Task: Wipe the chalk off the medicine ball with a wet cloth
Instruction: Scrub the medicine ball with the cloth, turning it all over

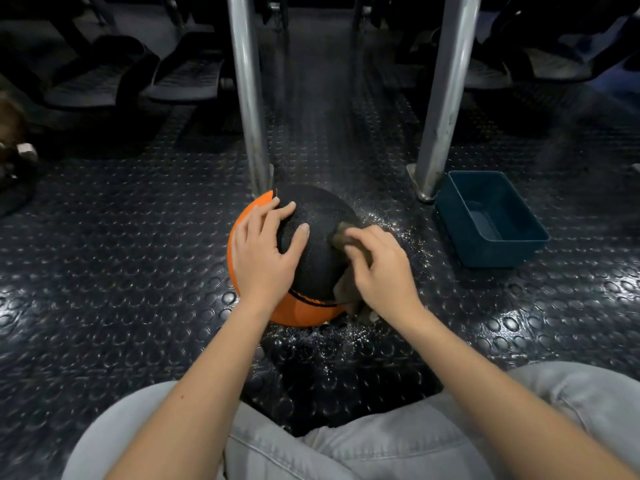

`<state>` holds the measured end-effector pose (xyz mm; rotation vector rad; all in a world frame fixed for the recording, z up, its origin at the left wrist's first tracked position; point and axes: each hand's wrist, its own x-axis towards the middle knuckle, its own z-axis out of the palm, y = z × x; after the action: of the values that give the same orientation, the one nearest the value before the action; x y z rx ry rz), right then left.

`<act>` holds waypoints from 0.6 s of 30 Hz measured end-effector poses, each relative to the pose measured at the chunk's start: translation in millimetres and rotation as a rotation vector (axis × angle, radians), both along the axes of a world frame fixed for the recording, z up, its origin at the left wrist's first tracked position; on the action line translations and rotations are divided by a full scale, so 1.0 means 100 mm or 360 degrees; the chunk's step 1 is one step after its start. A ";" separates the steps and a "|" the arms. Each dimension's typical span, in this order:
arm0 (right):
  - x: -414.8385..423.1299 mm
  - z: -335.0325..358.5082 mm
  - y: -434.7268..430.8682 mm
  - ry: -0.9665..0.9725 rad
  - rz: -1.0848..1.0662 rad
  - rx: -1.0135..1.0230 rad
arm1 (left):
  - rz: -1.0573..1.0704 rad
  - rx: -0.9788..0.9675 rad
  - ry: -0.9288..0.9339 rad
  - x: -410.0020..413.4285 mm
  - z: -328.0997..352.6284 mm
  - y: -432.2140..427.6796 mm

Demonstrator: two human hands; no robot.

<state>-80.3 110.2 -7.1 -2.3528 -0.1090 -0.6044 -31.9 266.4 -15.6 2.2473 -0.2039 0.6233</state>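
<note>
An orange and black medicine ball [318, 220] sits on the studded rubber floor in front of my knees. My left hand [265, 251] lies spread on its left and top side, fingers straight, holding it steady. My right hand [379, 268] grips a brownish wet cloth [341, 237] and presses it against the ball's right side; part of the cloth hangs down below the hand. Most of the cloth is hidden under my fingers.
A dark teal plastic tub [491, 220] stands on the floor to the right of the ball. Two metal posts [251, 98] [443, 98] rise just behind the ball. Water droplets speckle the floor [398, 223] around the ball. Dark bench pads lie farther back.
</note>
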 end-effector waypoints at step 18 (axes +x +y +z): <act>0.07 -0.21 -0.51 0.0299 -0.0181 -0.0268 | -0.0051 0.0006 0.0034 0.03 0.05 -0.04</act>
<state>-72.8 59.4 -27.7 -2.5805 0.0621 -0.4392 -29.2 262.4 -10.6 2.2487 -0.2305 0.5821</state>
